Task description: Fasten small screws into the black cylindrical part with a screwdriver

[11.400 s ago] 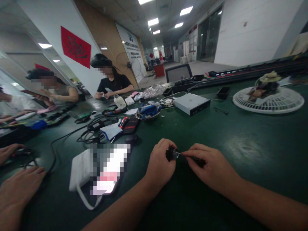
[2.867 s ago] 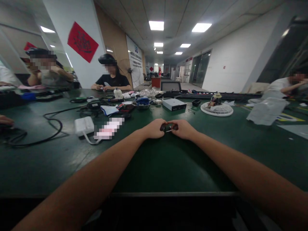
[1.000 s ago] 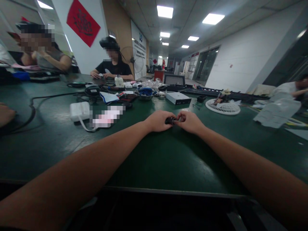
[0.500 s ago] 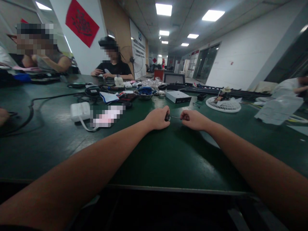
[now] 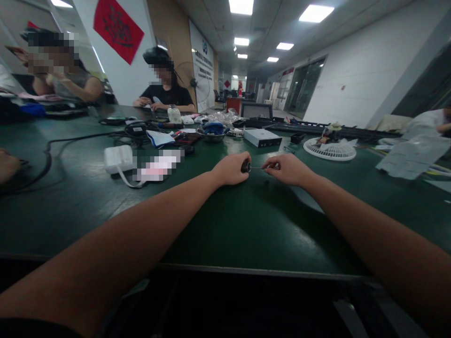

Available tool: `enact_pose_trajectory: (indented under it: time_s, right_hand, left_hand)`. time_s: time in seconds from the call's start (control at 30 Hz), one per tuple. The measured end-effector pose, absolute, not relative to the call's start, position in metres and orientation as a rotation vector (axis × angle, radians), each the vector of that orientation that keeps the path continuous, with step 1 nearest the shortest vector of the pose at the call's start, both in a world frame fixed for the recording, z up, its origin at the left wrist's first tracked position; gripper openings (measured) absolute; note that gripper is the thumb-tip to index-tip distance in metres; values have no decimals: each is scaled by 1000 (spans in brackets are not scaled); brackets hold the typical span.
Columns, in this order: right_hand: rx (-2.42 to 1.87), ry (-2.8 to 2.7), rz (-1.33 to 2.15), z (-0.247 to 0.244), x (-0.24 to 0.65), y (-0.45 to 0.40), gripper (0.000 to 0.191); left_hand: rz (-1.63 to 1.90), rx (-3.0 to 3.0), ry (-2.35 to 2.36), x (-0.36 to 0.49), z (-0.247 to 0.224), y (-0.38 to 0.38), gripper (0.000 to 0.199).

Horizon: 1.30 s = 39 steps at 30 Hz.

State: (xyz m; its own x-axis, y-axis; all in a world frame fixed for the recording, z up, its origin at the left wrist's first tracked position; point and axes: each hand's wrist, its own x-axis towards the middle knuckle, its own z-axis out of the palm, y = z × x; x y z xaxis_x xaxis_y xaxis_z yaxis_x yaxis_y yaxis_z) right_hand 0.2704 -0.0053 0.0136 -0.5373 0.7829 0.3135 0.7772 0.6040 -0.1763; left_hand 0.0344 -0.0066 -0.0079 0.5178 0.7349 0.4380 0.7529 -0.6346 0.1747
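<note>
My left hand point(image 5: 229, 169) is closed around a small dark cylindrical part point(image 5: 247, 167) with a shiny rim, its open-looking end facing right. Most of that part is hidden by my fingers. Across from it, my right hand point(image 5: 291, 170) pinches a thin screwdriver point(image 5: 256, 168) between thumb and fingertips. The slim metal shaft points left, its tip at the rim of the part; whether it enters or only touches, I cannot tell. Both hands are low over the green table point(image 5: 246, 225).
Beyond my hands are a white-topped drive box point(image 5: 262, 137), a metal bowl with blue cloth point(image 5: 212, 131) and a white fan grille point(image 5: 329, 149). A white adapter point(image 5: 119, 158) and black cables point(image 5: 77, 138) lie left. Co-workers sit across the table, and another person's hand point(image 5: 7, 165) shows far left.
My right hand has shifted its grip, its fingers now straighter along the screwdriver, with more of the handle showing. My left hand keeps its hold. The view has tilted slightly.
</note>
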Motion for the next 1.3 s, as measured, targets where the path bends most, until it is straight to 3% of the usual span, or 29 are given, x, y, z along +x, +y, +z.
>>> enact_pose_trajectory:
  time_s: [0.4, 0.6, 0.8, 1.0, 1.17, 1.3]
  right_hand:
    - [-1268, -2362, 72, 15, 268, -7, 21]
    - [-1198, -2432, 273, 15, 269, -8, 20]
    - [-1267, -2337, 128, 15, 268, -7, 21]
    - [-1188, -2430, 261, 14, 268, -8, 22]
    - [-1265, -2435, 107, 15, 267, -9, 18]
    - [-1348, -2424, -2, 14, 266, -9, 36]
  left_hand:
    - [-766, -2716, -1318, 35, -7, -7, 33]
    - [-756, -2703, -1310, 35, -9, -6, 34]
    - [-754, -2703, -1311, 35, -8, -6, 34]
    - [-751, -2718, -1323, 35, -8, -6, 36]
    - [-736, -2698, -1349, 37, -7, -8, 36]
    - [-729, -2633, -1403, 37, -8, -6, 35]
